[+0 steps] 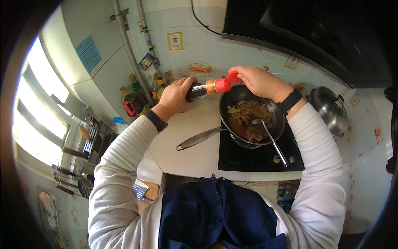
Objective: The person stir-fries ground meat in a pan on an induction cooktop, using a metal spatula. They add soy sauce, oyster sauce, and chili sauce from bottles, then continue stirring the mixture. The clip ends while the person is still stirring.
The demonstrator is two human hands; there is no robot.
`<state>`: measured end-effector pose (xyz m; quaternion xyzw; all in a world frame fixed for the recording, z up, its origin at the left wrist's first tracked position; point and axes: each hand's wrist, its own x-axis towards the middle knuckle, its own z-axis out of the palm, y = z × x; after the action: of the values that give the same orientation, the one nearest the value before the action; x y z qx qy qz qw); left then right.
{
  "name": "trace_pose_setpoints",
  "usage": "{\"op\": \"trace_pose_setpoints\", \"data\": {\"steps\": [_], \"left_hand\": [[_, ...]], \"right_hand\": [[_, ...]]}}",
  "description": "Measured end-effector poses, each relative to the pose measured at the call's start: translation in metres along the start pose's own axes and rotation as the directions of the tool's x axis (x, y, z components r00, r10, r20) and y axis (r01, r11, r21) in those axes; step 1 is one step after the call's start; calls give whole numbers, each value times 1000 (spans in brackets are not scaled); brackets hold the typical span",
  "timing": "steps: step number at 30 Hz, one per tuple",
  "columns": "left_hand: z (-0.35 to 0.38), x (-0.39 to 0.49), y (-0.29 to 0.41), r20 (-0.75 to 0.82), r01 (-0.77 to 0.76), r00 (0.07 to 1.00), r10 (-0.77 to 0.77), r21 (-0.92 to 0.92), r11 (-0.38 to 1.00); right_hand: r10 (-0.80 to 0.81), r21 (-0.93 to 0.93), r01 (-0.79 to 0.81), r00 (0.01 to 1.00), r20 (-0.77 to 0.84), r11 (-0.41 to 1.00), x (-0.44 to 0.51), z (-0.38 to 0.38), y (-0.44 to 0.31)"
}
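My left hand (178, 95) grips a bottle of dark liquid (199, 90) by its body and holds it tilted nearly level, its red neck toward the pan. The fingers of my right hand (256, 81) hold the flipped-up red cap (233, 77) at the bottle's mouth. Just below the cap sits a dark wok (224, 113) with a long metal handle pointing left. Browned, minced-looking food (248, 112) lies in it with some brown liquid. A metal spoon or ladle (270, 135) rests in the food, its handle over the wok's near rim.
Under the wok is a black cooktop (231, 158) set in a pale countertop (186, 158). A lidded steel pot (328, 109) stands at the right. Several bottles (133, 104) crowd the back left corner. A range hood (304, 34) overhangs the cooktop. A cleaver (140, 190) lies on a wooden board (153, 190) lower left.
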<state>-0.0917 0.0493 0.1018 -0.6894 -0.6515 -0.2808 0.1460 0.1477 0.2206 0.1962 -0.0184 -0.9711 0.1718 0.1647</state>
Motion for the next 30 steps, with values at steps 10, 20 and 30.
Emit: {"op": "trace_pose_setpoints", "data": {"steps": [10,20,30], "left_hand": [[48,50,10,75,-140,990,121,362,922],[82,67,4,120,-214,977,178,592,777],[100,74,9,117,-207,978,170,558,803]], "right_hand": [[378,-241,-421,903,-206,875,-72,-26,51],[465,-318,-526,849,-251,789,-121,-29,52],[433,-333,-495,867,-247,803,-125,-23,47]]}}
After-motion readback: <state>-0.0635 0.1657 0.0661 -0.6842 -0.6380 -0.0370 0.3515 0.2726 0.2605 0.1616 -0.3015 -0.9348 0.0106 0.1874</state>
